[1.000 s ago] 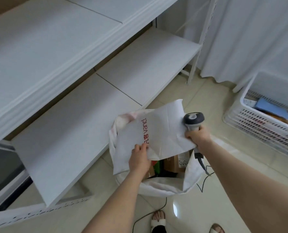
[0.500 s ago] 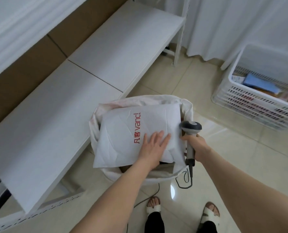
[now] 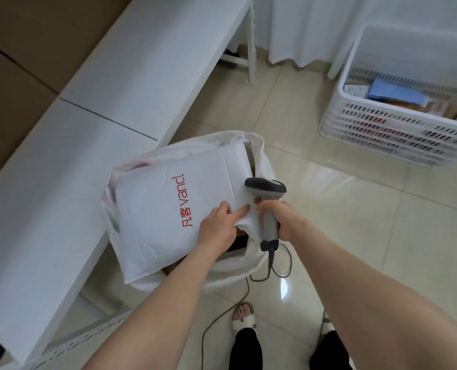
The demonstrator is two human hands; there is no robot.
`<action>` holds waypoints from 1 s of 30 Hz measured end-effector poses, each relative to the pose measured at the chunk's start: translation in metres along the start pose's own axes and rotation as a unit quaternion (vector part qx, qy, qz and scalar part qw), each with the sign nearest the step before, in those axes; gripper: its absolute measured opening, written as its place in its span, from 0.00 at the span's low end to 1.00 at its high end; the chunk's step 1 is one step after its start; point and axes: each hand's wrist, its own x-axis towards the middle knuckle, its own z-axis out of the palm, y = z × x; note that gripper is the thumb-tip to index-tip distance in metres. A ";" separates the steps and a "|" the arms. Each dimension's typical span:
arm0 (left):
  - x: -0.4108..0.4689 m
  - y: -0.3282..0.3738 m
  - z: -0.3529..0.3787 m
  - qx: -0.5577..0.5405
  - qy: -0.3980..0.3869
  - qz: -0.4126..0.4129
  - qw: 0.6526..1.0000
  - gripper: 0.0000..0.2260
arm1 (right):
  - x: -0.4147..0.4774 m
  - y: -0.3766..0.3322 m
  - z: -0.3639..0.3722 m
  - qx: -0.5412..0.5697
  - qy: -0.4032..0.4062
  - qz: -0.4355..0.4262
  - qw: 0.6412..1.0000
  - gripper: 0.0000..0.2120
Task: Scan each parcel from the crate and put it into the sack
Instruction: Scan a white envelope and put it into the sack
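A white soft parcel (image 3: 168,209) with red lettering lies flat across the mouth of the white sack (image 3: 259,148) on the floor. My left hand (image 3: 218,227) rests on the parcel's near right part, fingers stretched and pressing it down. My right hand (image 3: 280,217) grips the grey handle of a barcode scanner (image 3: 266,186), whose head sits over the parcel's right edge. The scanner's cable (image 3: 272,265) loops down to the floor. The white slatted crate (image 3: 382,124) stands at the right with a blue parcel (image 3: 395,92) and others inside.
A low white shelf board (image 3: 93,124) runs along the left, touching the sack. White curtains (image 3: 302,28) hang at the back. My feet in white sandals (image 3: 244,316) stand just below the sack on glossy beige tiles (image 3: 355,209).
The parcel went from being held up by both hands to lying flat on the sack's opening. My left hand now presses on top of it. The view tilted down.
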 end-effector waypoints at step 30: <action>-0.134 -0.147 -0.031 -0.450 0.147 -0.695 0.541 0.22 | -0.043 0.048 0.212 -0.293 -0.149 -0.045 0.943 0.05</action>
